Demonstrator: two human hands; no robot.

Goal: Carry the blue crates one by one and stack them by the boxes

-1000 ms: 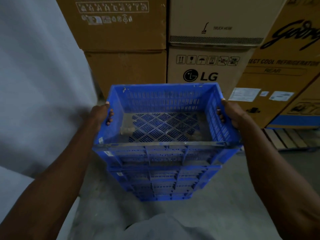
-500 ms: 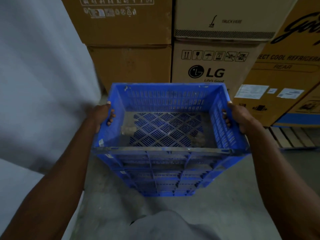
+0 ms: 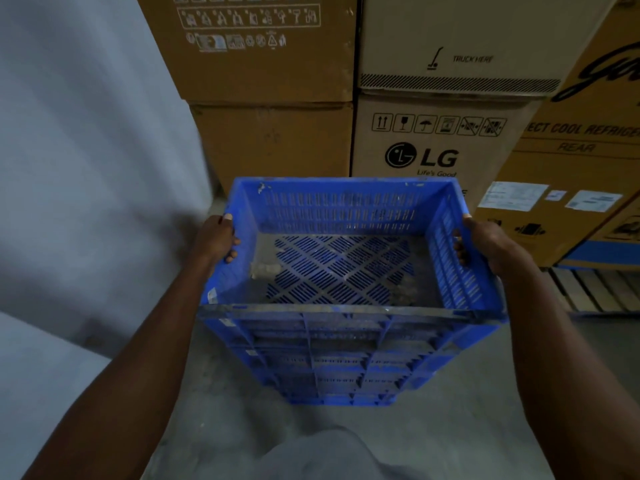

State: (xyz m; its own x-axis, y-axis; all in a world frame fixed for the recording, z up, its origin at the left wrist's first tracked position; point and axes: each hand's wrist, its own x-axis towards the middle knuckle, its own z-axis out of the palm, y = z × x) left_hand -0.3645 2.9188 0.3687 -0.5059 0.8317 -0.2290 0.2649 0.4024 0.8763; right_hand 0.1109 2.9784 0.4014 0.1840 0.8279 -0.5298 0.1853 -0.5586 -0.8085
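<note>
Over the last second the top blue crate [image 3: 346, 258] has sunk closer to the stack of blue crates [image 3: 343, 368] beneath it, and the view has drawn nearer to the boxes. A second ago more of the lower crates showed below the held one; now the held crate's near wall sits close over the ribbed walls under it, roughly lined up with them. Whether it already rests on the stack or hangs just above cannot be told. This reads as the end of one carry: the crate looks almost seated, and what seems left is to settle it square and let go.

The left hand [image 3: 216, 240] grips the crate's left rim, thumb on top and fingertips curled inside the wall. The right hand [image 3: 485, 244] grips the right rim the same way. Each grip is closed on the crate.

The stack stands on the grey concrete floor [image 3: 467, 410], near a grey wall [image 3: 86, 150] on the left and just in front of the cardboard boxes. A wooden pallet [image 3: 588, 289] shows low on the right.

The LG box [image 3: 433, 147] carries the round logo, "LG" and "Life's Good", with a row of handling symbols above. The pale box [image 3: 467, 39] on top of it reads "TRUCK HERE" beside a hand-truck mark. The refrigerator box [image 3: 581, 161] on the right shows "...ECT COOL REFRIGER..." and "REAR", plus white stickers too small to read. The brown box [image 3: 249, 46] at upper left has only pictograms.
</note>
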